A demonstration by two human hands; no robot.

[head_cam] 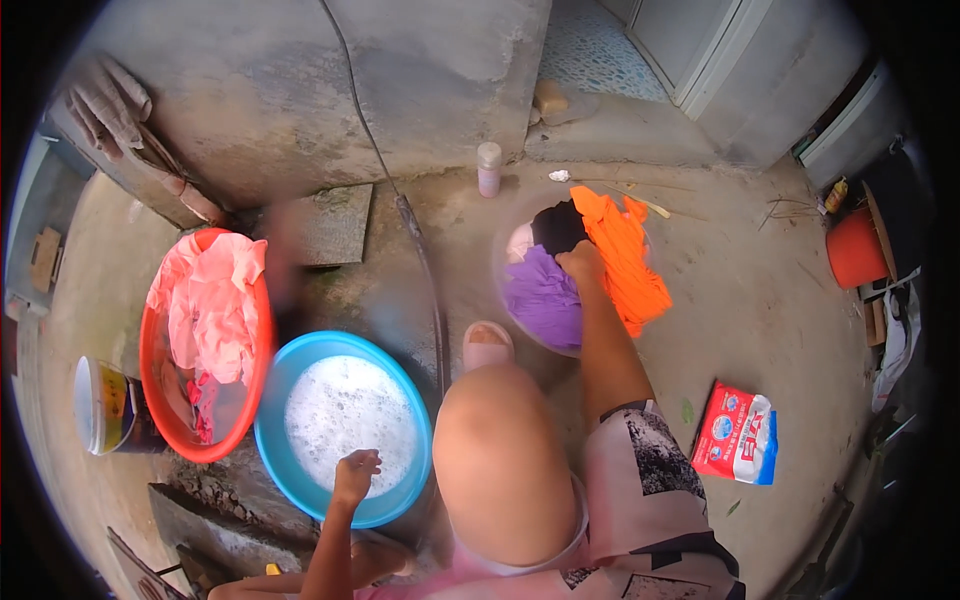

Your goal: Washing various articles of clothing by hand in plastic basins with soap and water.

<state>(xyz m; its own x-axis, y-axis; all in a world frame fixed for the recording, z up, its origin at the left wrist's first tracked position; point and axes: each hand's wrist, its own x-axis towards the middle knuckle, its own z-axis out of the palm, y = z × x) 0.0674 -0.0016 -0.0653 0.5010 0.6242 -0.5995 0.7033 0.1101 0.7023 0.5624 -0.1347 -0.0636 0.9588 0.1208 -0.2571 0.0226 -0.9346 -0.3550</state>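
Observation:
My right hand (581, 261) reaches into a pale, see-through basin (501, 259) of clothes on the ground. Its curled fingers are on a black garment (559, 226), where it meets a purple garment (544, 289). Beside them an orange garment (619, 255) hangs over the basin's edge, and a pale pink cloth (520, 243) shows on the left. Over a blue plastic basin (271, 450) my left hand (358, 475) is held with loosely bent fingers and nothing in it. White soap suds (349, 412) cover the water there.
Left of the blue basin stands a red basin (148, 375) with a coral-pink garment (210, 292) in water. A bucket (94, 405) is beyond it. A dark hose (420, 247) crosses the ground. A detergent bag (735, 433) lies right; a pink bottle (489, 170) stands by the wall.

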